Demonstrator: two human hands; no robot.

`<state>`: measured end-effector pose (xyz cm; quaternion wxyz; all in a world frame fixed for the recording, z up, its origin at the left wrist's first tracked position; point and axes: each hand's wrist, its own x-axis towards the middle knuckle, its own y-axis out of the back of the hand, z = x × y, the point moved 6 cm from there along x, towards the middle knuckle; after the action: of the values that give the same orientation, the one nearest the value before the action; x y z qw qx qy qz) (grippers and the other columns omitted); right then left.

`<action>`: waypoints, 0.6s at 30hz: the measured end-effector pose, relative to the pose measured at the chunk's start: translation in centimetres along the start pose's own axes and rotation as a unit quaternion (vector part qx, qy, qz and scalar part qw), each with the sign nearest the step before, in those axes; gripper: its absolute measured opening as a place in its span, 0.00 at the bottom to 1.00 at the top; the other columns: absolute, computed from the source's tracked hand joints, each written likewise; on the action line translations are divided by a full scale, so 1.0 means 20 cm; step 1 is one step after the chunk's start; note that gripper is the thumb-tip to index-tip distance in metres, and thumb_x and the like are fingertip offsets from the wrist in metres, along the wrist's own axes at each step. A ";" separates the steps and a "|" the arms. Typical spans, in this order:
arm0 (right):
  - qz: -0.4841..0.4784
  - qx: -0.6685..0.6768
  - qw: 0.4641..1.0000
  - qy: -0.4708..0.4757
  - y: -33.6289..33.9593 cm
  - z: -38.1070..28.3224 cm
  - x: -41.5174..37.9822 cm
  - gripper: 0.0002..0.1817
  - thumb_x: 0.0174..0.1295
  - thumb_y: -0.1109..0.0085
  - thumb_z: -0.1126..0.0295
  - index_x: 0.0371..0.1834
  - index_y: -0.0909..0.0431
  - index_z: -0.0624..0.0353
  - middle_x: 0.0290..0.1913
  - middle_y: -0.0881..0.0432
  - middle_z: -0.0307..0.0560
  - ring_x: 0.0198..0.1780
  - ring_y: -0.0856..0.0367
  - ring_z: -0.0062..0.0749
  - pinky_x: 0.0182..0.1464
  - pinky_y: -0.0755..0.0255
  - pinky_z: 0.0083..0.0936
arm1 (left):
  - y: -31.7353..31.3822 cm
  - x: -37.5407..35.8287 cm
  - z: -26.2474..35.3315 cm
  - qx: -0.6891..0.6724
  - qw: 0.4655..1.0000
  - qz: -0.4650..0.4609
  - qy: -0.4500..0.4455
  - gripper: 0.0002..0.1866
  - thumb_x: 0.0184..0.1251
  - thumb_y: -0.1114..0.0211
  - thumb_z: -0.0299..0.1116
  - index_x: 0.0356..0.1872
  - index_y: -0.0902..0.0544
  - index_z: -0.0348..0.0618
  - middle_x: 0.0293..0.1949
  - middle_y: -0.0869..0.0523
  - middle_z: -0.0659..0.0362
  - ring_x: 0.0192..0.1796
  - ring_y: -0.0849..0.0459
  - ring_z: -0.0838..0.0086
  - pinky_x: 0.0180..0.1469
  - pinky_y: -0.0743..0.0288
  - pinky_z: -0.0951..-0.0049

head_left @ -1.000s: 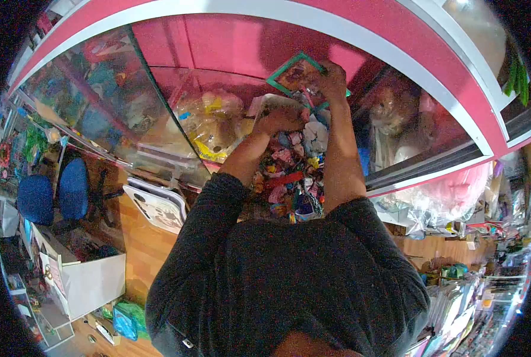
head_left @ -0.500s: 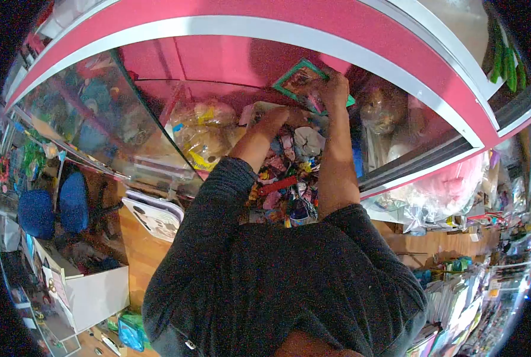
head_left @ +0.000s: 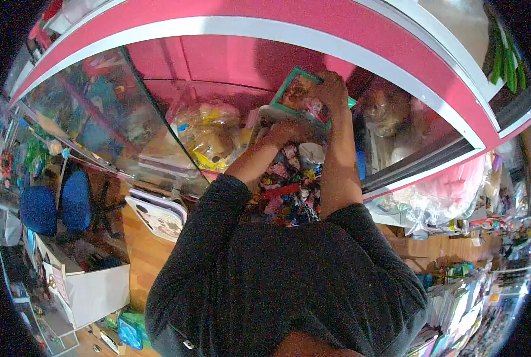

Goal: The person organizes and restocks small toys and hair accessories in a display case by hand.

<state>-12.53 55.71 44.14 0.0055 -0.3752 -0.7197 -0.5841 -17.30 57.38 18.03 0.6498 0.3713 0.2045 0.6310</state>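
Note:
My right hand [head_left: 332, 89] is closed on the top edge of a flat rectangular package with a green border [head_left: 286, 83] and a brownish-pink picture. The package is tilted up over the far end of a bin [head_left: 254, 119] with pale edges. My left hand [head_left: 292, 130] reaches low into that end, just under the package; its fingers are dark and hard to make out. Small, mixed colourful items [head_left: 286, 160] fill the bin towards me, among them a red strip [head_left: 280, 191] and a crumpled whitish piece [head_left: 311, 154].
A pink-and-white case frame [head_left: 313, 35] arches over my arms, with a glass pane [head_left: 105, 113] on the left. Plastic-wrapped goods [head_left: 212, 134] lie beside the bin, and more [head_left: 381, 110] stand on the right. Blue chair parts [head_left: 75, 199] and a white box [head_left: 99, 291] are lower left.
The green-bordered package has tipped slightly more upright in my right hand. My left hand has shifted a little to the right beneath it. The glass pane appears further right.

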 end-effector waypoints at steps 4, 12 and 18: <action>-0.037 -0.084 0.996 -0.018 -0.27 0.18 0.09 0.21 0.41 0.42 0.61 0.40 0.24 0.57 0.41 0.24 0.55 0.45 0.26 0.47 0.48 0.32 0.37 | -0.05 0.00 -0.09 -0.003 1.000 0.009 -0.003 0.25 0.51 0.48 0.57 0.41 0.23 0.49 0.43 0.21 0.55 0.46 0.24 0.62 0.51 0.34 0.64; -0.105 -0.146 0.984 0.004 -0.68 0.33 0.04 0.18 0.49 0.51 0.61 0.42 0.26 0.57 0.42 0.25 0.57 0.45 0.27 0.49 0.47 0.32 0.41 | 0.33 -0.24 0.52 0.180 0.983 0.004 0.041 0.28 0.51 0.46 0.54 0.50 0.28 0.48 0.51 0.26 0.55 0.54 0.31 0.63 0.60 0.46 0.64; -0.114 -0.144 0.975 0.125 -0.80 0.45 0.06 0.21 0.49 0.51 0.62 0.50 0.30 0.50 0.47 0.26 0.53 0.47 0.27 0.48 0.48 0.33 0.40 | 0.36 -0.23 0.54 0.124 0.990 0.013 0.064 0.31 0.50 0.47 0.56 0.49 0.27 0.42 0.50 0.26 0.50 0.54 0.31 0.59 0.59 0.43 0.63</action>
<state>-18.24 63.29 28.41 -0.0252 -0.2117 -0.6599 -0.7204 -14.69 50.02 29.40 0.5761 0.4106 0.3170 0.6317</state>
